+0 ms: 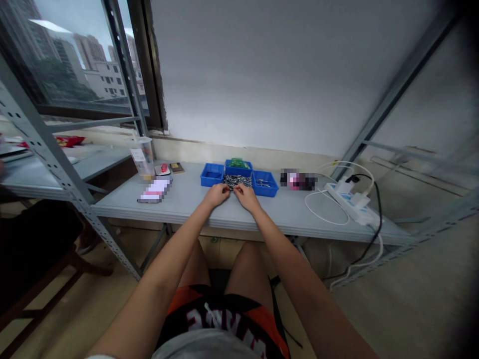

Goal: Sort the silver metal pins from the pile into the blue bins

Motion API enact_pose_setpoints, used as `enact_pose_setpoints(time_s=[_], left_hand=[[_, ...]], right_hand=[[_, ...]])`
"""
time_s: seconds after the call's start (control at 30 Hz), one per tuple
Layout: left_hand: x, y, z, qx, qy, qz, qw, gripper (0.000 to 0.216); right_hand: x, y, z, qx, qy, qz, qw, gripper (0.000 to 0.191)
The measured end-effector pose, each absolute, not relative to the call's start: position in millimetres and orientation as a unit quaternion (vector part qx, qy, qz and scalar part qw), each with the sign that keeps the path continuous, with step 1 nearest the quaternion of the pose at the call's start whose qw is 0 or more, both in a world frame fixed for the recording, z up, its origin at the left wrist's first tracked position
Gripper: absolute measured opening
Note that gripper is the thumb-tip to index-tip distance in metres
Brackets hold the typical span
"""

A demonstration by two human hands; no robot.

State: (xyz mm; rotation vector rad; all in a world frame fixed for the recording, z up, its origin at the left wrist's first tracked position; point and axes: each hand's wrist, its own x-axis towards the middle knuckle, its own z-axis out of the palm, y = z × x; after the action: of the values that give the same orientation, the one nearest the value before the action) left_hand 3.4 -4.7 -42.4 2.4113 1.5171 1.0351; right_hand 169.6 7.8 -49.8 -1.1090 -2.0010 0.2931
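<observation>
Left hand (216, 194): fingers curled narrow, tips turned toward the other hand.
Right hand (245, 195): same narrow curl, tips almost meeting the left's. Whether a piece is pinched between them is too small to tell.
Risk: a small piece probably slips from the fingertips and rolls off the near edge of the surface (187, 207).
Cause: the pile lies loose, outside any tray.
Parts (237, 180): heap of metal bits just beyond both sets of fingertips, at or near touching.
Trays (211, 175): blue, flanking and backing the heap.
</observation>
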Motion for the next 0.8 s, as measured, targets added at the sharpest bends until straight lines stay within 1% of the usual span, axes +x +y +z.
enact_pose_setpoints(time_s=[0.8], left_hand=[[3.3,-7.5,-40.6,0.793,0.506,0.334,0.06,0.022]], right_hand=[[169.0,7.2,-49.1,-0.444,-0.791,0.124,0.403,0.015]])
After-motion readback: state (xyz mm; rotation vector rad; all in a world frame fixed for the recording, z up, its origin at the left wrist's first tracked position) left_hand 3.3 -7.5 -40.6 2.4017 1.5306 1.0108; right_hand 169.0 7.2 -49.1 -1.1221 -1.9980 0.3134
